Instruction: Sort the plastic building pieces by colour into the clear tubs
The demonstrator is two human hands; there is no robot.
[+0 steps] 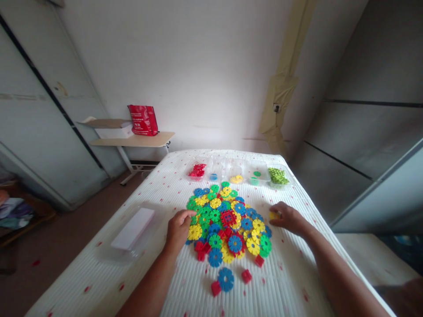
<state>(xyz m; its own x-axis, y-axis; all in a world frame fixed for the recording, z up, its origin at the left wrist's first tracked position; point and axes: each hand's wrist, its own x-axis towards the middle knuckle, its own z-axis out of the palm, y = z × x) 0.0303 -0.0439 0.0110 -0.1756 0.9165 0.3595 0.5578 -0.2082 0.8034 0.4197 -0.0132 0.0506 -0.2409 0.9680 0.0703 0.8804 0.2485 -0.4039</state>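
A heap of notched plastic discs (214, 215) in blue, green, yellow and red lies on the bed in front of me. At its left edge is my left hand (179, 226), fingers curled together beside green and yellow discs; whatever they hold, if anything, is hidden. To the right of the heap, my right hand (288, 215) pinches a yellow disc (274, 215) just above the cover. A red square lattice piece (228, 217) rests on top of the heap. Closer to me lie a loose blue disc (226, 279) and small red pieces (246, 276).
Along the far side stand clear boxes holding red pieces (198, 171), blue discs (213, 176), yellow discs (236, 178), green discs (254, 180) and light green pieces (278, 176). A clear lid-like tray (112, 256) with a white slab (134, 229) lies left.
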